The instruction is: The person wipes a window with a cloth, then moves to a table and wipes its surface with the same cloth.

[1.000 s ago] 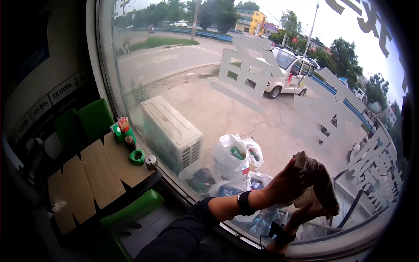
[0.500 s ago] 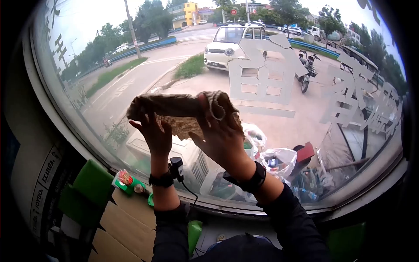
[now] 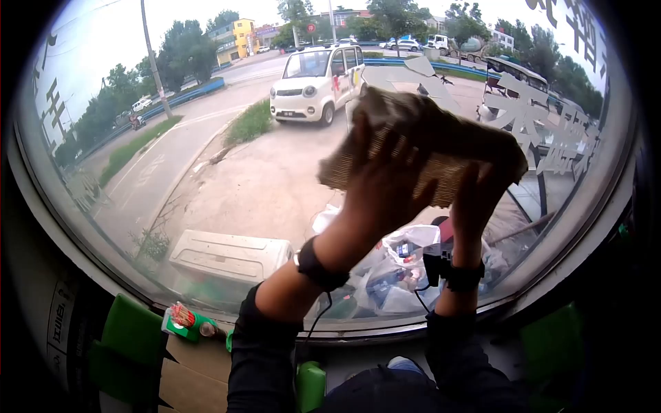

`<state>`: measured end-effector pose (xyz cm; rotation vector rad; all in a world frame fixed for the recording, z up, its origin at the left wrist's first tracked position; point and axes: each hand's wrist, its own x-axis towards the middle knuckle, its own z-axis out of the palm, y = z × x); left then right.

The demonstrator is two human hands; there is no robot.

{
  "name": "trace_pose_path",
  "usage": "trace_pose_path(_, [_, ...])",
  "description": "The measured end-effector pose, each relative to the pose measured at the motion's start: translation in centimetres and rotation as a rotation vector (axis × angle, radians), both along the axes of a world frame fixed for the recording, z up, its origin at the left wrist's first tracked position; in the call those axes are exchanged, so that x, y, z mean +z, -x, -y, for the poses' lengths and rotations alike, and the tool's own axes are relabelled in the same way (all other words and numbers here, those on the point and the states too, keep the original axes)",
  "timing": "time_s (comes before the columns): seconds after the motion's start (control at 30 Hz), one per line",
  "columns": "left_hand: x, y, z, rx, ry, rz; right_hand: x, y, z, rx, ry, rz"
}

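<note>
A brown ribbed cloth is spread in a thick fold against the window glass, slanting down to the right. My left hand holds its left and middle part, fingers up over the fabric and thumb out to the right. At the cloth's right end is my right hand, its fingertips dark and partly lost against the fold. Both palms face the glass. Black bands circle both wrists, and a small black device with a cable sits at the right one.
Pale cut lettering sticks to the pane. Below left stand a green chair, a green box of sticks and a cardboard-covered surface. Outside are a white box, bagged items and a parked white car.
Both hands have carried the cloth to the right across the glass. The cloth, level before, now tilts down to the right. The view has turned rightward.
</note>
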<state>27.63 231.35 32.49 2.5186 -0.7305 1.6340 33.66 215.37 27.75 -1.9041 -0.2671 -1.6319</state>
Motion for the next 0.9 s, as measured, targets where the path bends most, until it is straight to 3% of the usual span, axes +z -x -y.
trace_pose_path(0.03, [-1.7,-0.9,2.5,-0.243,0.061,-0.068,-1.5,-0.9,2.7,0.016,-0.071,-0.026])
trace_pose_path(0.1, [-4.2,-2.6,6.8,-0.376,0.057,-0.222,-5.1,-2.9,8.0,-0.267,0.302,0.088])
trace_pose_path(0.13, [-4.8,-3.0,8.3,-0.421,0.099,-0.218,-5.4,-2.7,8.7,0.149,-0.163,-0.062])
trace_pose_path(0.2, [-5.1,-3.6,9.3,-0.475,0.141,-0.205,-5.3,-2.7,9.2,0.306,-0.253,-0.057])
trace_pose_path(0.23, [-5.0,-3.6,8.9,-0.381,0.079,-0.156,-5.0,-2.6,9.1,0.354,-0.247,-0.056])
trace_pose_path(0.3, [-4.8,-2.9,7.4,-0.180,0.004,0.005,-3.0,-2.0,7.4,0.212,-0.219,-0.087])
trace_pose_path(0.43, [-0.9,1.2,-0.7,0.275,0.123,0.027,3.0,1.2,-1.6,0.141,0.071,0.045])
trace_pose_path(0.47, [0.5,2.4,-3.2,0.370,0.213,0.031,4.7,2.7,-3.9,0.205,0.208,0.092])
trace_pose_path(0.53, [0.8,3.0,-9.8,0.625,0.227,0.347,5.1,4.1,-9.0,0.396,0.468,0.109])
trace_pose_path(0.6, [0.2,4.0,-15.0,0.620,0.323,0.250,5.0,5.0,-12.4,0.679,0.482,0.167])
trace_pose_path(0.7, [0.3,5.1,-15.3,0.511,0.352,0.191,6.5,5.0,-12.2,0.722,0.389,0.171])
trace_pose_path(0.9, [1.7,2.7,-7.5,0.381,0.096,0.177,8.1,1.7,-3.0,0.385,0.375,0.198])
